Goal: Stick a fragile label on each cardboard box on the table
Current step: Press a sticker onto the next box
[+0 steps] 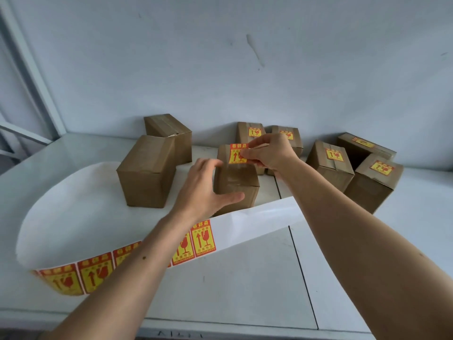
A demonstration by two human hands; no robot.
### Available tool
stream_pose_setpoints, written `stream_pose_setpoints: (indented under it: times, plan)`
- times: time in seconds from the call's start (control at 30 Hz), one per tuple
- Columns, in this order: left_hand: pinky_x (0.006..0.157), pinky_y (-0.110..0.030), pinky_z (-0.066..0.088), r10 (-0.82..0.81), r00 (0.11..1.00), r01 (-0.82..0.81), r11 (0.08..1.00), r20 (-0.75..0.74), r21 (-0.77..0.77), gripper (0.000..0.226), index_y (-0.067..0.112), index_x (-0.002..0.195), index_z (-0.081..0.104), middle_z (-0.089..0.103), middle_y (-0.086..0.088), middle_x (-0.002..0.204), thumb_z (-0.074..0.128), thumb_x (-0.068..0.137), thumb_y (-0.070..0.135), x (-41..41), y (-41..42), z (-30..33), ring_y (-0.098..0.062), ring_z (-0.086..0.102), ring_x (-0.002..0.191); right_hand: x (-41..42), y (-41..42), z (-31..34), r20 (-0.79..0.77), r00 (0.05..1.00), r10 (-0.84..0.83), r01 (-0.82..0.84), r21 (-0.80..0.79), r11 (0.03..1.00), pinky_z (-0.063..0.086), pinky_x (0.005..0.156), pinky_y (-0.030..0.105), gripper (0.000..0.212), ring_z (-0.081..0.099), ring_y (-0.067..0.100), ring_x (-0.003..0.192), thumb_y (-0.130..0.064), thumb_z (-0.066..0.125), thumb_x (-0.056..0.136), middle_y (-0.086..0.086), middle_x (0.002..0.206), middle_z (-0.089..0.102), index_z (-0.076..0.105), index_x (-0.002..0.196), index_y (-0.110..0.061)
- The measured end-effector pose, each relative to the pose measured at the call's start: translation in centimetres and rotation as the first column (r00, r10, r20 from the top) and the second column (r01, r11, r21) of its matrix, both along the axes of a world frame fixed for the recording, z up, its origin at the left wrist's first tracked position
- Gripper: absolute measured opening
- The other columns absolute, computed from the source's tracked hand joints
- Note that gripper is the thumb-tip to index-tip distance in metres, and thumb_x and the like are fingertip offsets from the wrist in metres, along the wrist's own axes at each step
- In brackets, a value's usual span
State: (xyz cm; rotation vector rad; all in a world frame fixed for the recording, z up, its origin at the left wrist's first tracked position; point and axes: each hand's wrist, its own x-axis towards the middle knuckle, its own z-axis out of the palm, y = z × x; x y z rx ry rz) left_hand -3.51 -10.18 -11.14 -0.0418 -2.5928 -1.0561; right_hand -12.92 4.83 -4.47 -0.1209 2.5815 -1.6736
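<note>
Head view, looking down at a pale table [257, 278] set against a wall [220, 57]; two bare arms reach forward; the right hand [267, 153] pinches a red and yellow label [237, 153] between thumb and fingertips, holding it over the top of the middle box [236, 182]; whether the label already touches the cardboard is unclear; the left hand [206, 190], just below and left of that pinch, grips the same box, fingers on its top edge and thumb on its near face; left of the grip stand two plain boxes [147, 173] with no labels; behind and right of the grip sit five labelled boxes [331, 165]; nearer the person, beneath both forearms, a white strip [257, 224] of backing paper curls across the table, carrying a row of unused labels [203, 239].
</note>
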Motion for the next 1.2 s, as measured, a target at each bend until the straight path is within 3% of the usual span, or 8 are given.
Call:
stream_pose_setpoints:
  times: [0.17, 0.43, 0.53, 0.67, 0.77, 0.83, 0.97, 1.2]
  plan:
    - [0.083, -0.032, 0.051, 0.013, 0.998, -0.013, 1.0, -0.065, -0.006, 0.058, 0.022, 0.118, 0.055, 0.05, 0.005, 0.127, 0.077, 0.072, 0.049, -0.2, -0.3, 0.0, -0.012, 0.049, 0.114, -1.2, -0.4, 0.0, 0.012, 0.999, 0.038, -0.039, 0.115, 0.993, 0.051, 0.054, 0.02, 0.042, 0.068, 0.013, 0.075, -0.022, 0.088, 0.068, 0.005, 0.102, 0.067, 0.067, 0.103, -0.01]
    - [0.085, -0.037, 0.055, 0.017, 0.998, -0.015, 0.999, -0.053, 0.031, 0.053, 0.021, 0.115, 0.057, 0.052, 0.006, 0.123, 0.079, 0.071, 0.042, -0.2, -0.6, 0.0, -0.013, 0.053, 0.112, -1.4, -0.7, 0.4, 0.108, 0.991, 0.073, -0.086, 0.122, 0.989, 0.048, 0.042, 0.014, 0.05, 0.067, 0.007, 0.061, -0.02, 0.084, 0.071, 0.005, 0.096, 0.066, 0.06, 0.114, -0.009]
    - [0.084, -0.038, 0.055, 0.016, 0.998, -0.015, 1.0, -0.052, 0.026, 0.053, 0.022, 0.115, 0.057, 0.053, 0.007, 0.123, 0.079, 0.072, 0.042, -0.2, -0.6, 0.1, -0.012, 0.054, 0.111, -1.5, -0.9, 0.5, 0.076, 0.995, 0.066, -0.08, 0.196, 0.977, 0.047, 0.043, 0.016, 0.049, 0.067, 0.009, 0.067, -0.023, 0.084, 0.072, 0.003, 0.098, 0.063, 0.06, 0.113, -0.012]
    - [0.083, -0.037, 0.055, 0.011, 0.999, -0.01, 1.0, -0.049, 0.024, 0.052, 0.021, 0.115, 0.057, 0.053, 0.006, 0.123, 0.079, 0.073, 0.042, -0.2, -0.5, 0.1, -0.013, 0.054, 0.111, -1.3, -1.2, 0.6, 0.019, 0.997, 0.073, -0.076, 0.291, 0.954, 0.044, 0.042, 0.015, 0.047, 0.062, 0.007, 0.064, -0.021, 0.086, 0.071, -0.004, 0.081, 0.054, 0.059, 0.109, -0.012]
    - [0.082, -0.036, 0.055, 0.008, 0.999, -0.008, 1.0, -0.054, 0.002, 0.052, 0.02, 0.115, 0.057, 0.053, 0.005, 0.124, 0.078, 0.073, 0.043, -0.2, -0.4, 0.2, -0.013, 0.054, 0.11, -1.3, -1.3, 0.5, -0.054, 0.994, 0.09, -0.063, 0.376, 0.925, 0.04, 0.036, 0.011, 0.047, 0.058, 0.007, 0.061, -0.019, 0.086, 0.071, -0.001, 0.087, 0.053, 0.059, 0.108, -0.011]
    - [0.079, -0.034, 0.055, 0.008, 0.998, -0.009, 1.0, -0.063, -0.009, 0.05, 0.021, 0.114, 0.057, 0.053, 0.006, 0.122, 0.077, 0.074, 0.043, -0.2, -0.3, 0.2, -0.012, 0.055, 0.108, -1.2, -1.5, 0.6, -0.112, 0.988, 0.108, -0.046, 0.451, 0.891, 0.045, 0.043, 0.013, 0.046, 0.059, 0.008, 0.063, -0.018, 0.086, 0.071, 0.003, 0.095, 0.056, 0.06, 0.108, -0.009]
    - [0.078, -0.033, 0.055, 0.012, 0.997, -0.014, 1.0, -0.071, -0.02, 0.048, 0.021, 0.112, 0.057, 0.053, 0.006, 0.121, 0.077, 0.074, 0.042, -0.2, -0.2, 0.2, -0.011, 0.055, 0.105, -1.3, -1.9, 0.0, -0.185, 0.975, 0.125, 0.001, 0.561, 0.827, 0.058, 0.074, 0.033, 0.048, 0.066, 0.021, 0.084, -0.025, 0.086, 0.071, 0.006, 0.103, 0.063, 0.06, 0.11, -0.013]
    - [0.079, -0.031, 0.055, 0.01, 0.998, -0.011, 1.0, -0.064, -0.017, 0.049, 0.02, 0.113, 0.057, 0.053, 0.005, 0.123, 0.078, 0.074, 0.04, -0.3, -0.1, 0.1, -0.013, 0.057, 0.105, -2.3, -1.7, -1.3, -0.247, 0.968, 0.033, 0.12, 0.577, 0.808, 0.046, 0.069, 0.033, 0.065, 0.051, 0.017, 0.095, -0.055, 0.077, 0.071, 0.004, 0.116, 0.057, 0.058, 0.118, -0.015]
